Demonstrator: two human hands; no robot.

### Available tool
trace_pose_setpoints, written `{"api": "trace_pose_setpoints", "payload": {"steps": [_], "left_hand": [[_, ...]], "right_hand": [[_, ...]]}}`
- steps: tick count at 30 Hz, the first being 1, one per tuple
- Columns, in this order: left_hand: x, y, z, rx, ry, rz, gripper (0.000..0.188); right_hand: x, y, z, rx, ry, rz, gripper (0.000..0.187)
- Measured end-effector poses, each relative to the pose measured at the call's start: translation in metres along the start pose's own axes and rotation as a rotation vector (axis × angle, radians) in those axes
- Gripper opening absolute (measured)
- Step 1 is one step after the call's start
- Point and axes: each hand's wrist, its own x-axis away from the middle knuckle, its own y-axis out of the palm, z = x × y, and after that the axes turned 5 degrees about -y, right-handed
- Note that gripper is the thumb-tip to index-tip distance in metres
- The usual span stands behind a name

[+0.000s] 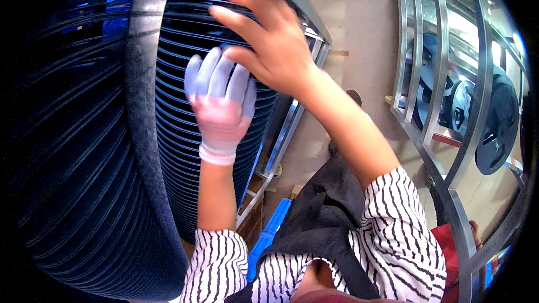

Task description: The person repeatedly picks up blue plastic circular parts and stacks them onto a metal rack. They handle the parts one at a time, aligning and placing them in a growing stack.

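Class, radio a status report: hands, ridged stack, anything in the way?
Left hand gloved, open, over dark ridged stack; contact unclear. Right hand bare, open, also over it. Both hands hide part; metal upright alongside.

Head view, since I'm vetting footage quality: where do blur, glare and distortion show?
In the head view, the right hand looks softly blurred, white glare shows through the metal rack, and the rack's bars bow near the rim.
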Motion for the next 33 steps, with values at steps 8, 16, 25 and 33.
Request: {"api": "trace_pose_setpoints", "payload": {"steps": [8, 16, 25, 33], "left_hand": [[0.076, -0.02, -0.021, -0.378, -0.468, -0.137, 0.062], [0.069, 0.0, -0.025, -0.418, -0.512, -0.214, 0.069], [0.066, 0.003, -0.024, -0.428, -0.542, -0.228, 0.068], [0.099, -0.023, 0.003, -0.237, -0.592, -0.238, 0.066]], "right_hand": [[0.117, 0.008, 0.025, 0.004, 0.229, -0.004, 0.073], [0.12, 0.067, 0.046, 0.009, 0.249, -0.003, 0.086], [0.113, 0.053, 0.036, 0.022, 0.286, 0.041, 0.08], [0.099, 0.048, 0.04, 0.078, 0.335, -0.012, 0.077]]}}
